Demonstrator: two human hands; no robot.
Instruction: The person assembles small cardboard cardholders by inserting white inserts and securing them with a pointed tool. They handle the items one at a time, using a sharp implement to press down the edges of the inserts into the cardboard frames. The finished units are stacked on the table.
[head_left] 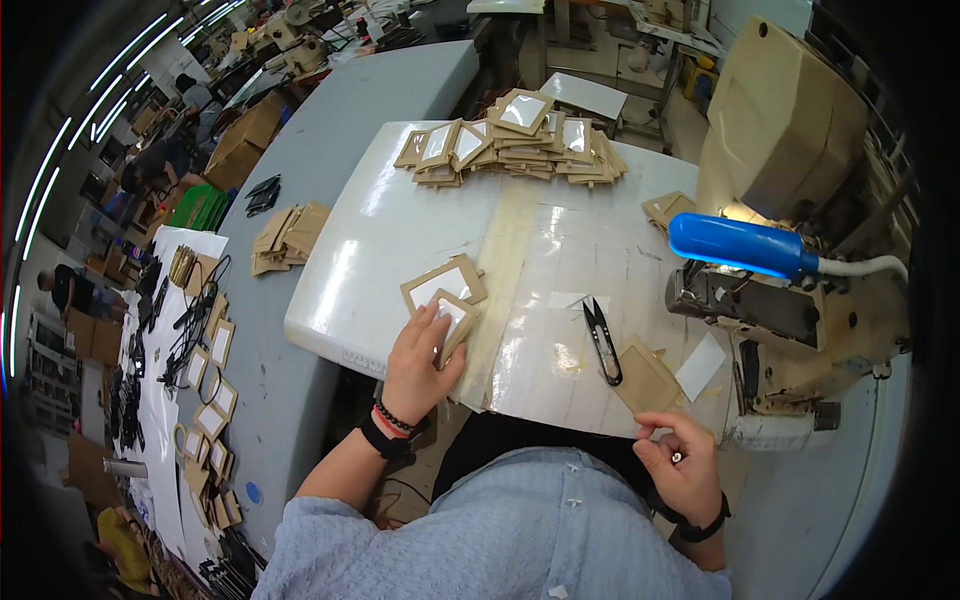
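Observation:
My left hand rests on the sewing table with its thumb and fingers round a tan card holder with a white window. A second tan card holder lies partly under it. At the table's front edge, my right hand is curled, thumb and forefinger close together. A small shiny end shows among its fingers; I cannot make out what it is. Just beyond those fingertips lies a plain tan piece, and I cannot tell whether they touch it. Black thread snips lie to its left, a white card to its right.
A sewing machine with a blue lamp stands at the right. Stacked card holders cover the table's far edge. Another tan pile sits on the grey bench at the left. Further left, several windowed holders and black cords lie spread out.

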